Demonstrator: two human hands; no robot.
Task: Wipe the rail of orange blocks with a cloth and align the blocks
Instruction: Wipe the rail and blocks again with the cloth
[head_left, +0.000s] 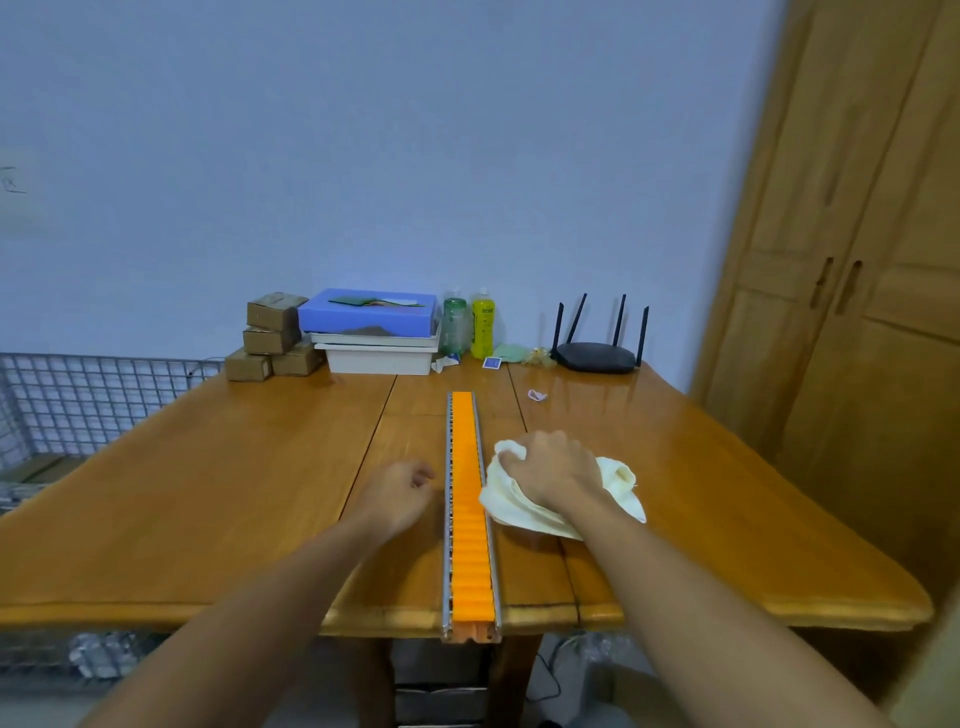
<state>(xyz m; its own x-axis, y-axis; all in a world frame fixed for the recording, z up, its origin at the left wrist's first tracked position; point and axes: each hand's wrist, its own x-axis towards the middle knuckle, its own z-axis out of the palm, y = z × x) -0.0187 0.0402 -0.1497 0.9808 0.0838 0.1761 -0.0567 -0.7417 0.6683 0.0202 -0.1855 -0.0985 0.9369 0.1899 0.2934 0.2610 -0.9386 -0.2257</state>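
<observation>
A long metal rail (447, 519) filled with a row of orange blocks (469, 519) runs from the table's near edge toward the middle of the wooden table (208, 493). My right hand (553, 470) presses on a crumpled cream cloth (618, 480) just right of the rail, with the cloth's left edge touching the rail. My left hand (400, 491) rests on the table just left of the rail, fingers curled loosely, holding nothing.
At the far edge stand cardboard boxes (272, 338), a blue box on white trays (371, 330), two bottles (470, 322) and a black router (597, 353). A wire basket (67, 400) is at the left, a wooden wardrobe (857, 260) at the right.
</observation>
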